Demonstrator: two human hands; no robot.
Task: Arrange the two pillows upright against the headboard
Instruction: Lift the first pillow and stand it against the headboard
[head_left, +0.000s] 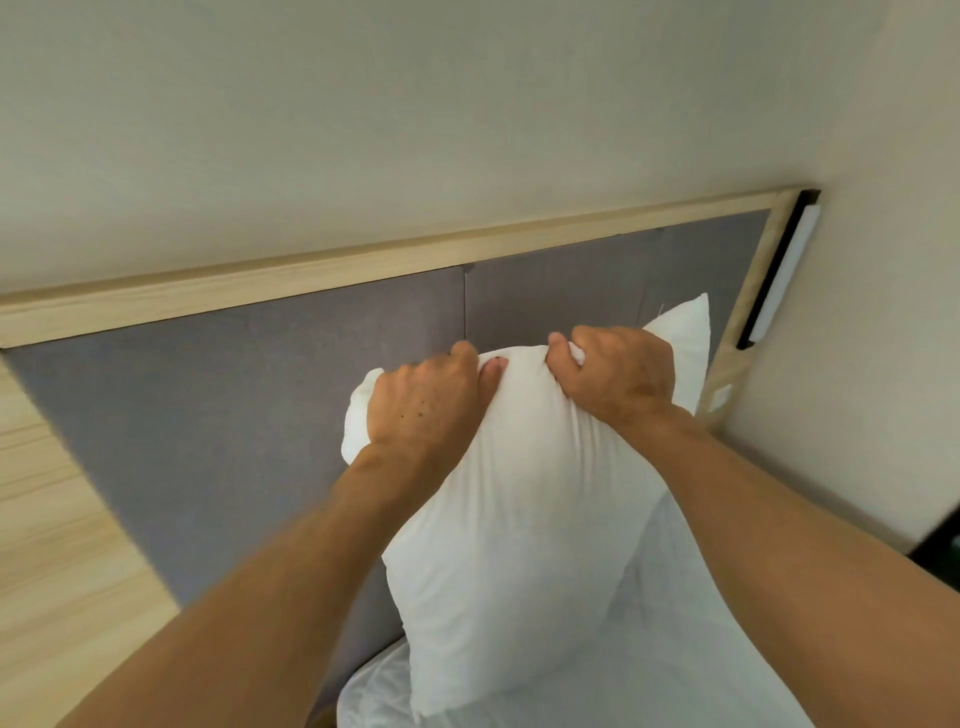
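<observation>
- left hand (423, 402) fisted, knuckles up, thumb tip showing on its inner side, fingers curled over and away from camera
- right hand (618, 376) fisted the same way, slightly higher, near the left, not touching
- both forearms bare, stretched forward and up from bottom corners, converging, wrists roughly straight

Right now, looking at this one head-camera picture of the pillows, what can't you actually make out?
- Second pillow: only a corner shows, behind the right hand and the held pillow.
- Fingertips of the left hand: curled over the held pillow's top edge, out of sight.
- Held pillow's base: whether it rests on the bedding is unclear.
- Dark object: cut off by the right edge.
- Headboard bottom: hidden by arms and pillow.
</observation>
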